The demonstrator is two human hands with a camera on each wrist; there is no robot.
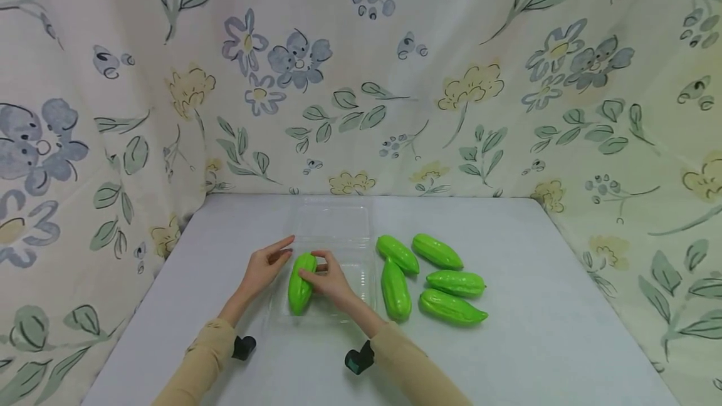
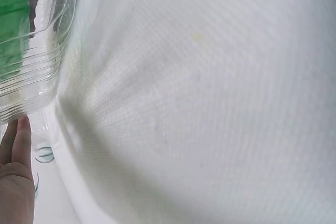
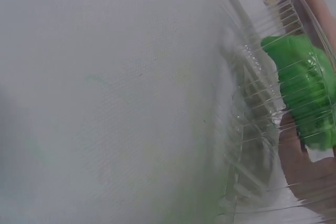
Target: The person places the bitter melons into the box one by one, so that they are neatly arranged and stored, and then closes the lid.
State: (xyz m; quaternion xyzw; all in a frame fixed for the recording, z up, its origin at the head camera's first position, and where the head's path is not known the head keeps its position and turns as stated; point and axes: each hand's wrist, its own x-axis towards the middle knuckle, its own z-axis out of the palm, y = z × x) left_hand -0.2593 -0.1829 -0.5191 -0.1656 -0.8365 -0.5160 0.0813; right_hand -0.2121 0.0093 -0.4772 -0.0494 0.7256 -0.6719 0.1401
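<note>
In the head view my right hand [image 1: 333, 281] holds a green bitter melon [image 1: 301, 290] between thumb and fingers, over the left part of a clear plastic clamshell box [image 1: 365, 296]. My left hand [image 1: 264, 273] is at the box's left side, its fingers extended and holding nothing. The left wrist view shows the fingers of this hand [image 2: 17, 166] by the box's ribbed wall [image 2: 37, 66]. Through the clear wall in the right wrist view, the melon [image 3: 307, 90] appears with the right hand [image 3: 304, 166] against it. The far fingers of the right hand are partly hidden.
Several more green bitter melons [image 1: 451, 307] lie on the white table [image 1: 536, 268] to the right of the box. The box's lid [image 1: 333, 221] lies folded back at the far side. A floral curtain [image 1: 350, 80] hangs behind the table.
</note>
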